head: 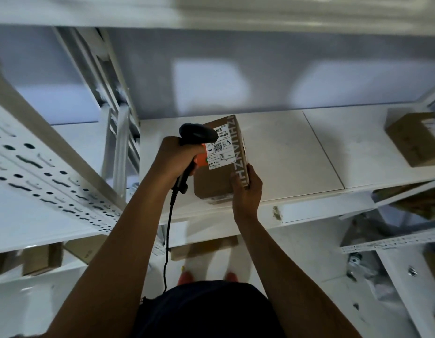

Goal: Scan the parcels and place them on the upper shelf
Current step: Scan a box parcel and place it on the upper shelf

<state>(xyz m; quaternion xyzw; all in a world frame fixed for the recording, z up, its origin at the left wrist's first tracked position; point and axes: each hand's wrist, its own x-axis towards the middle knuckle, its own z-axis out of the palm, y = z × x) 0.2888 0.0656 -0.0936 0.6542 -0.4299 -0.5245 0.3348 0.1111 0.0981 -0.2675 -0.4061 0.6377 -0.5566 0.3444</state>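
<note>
gripped scanner in left hand, fingers curled round handle, aimed at label — pinched parcel by near-right corner with right hand, set near shelf front edge — second parcel at right edge.

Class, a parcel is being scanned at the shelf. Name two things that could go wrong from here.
1. The brown cardboard parcel with a white label lies at the front edge of the white shelf, gripped only at one corner by the right hand; it might tip off.
2. The black handheld scanner in the left hand overlaps the label, so the scan may miss.
</note>
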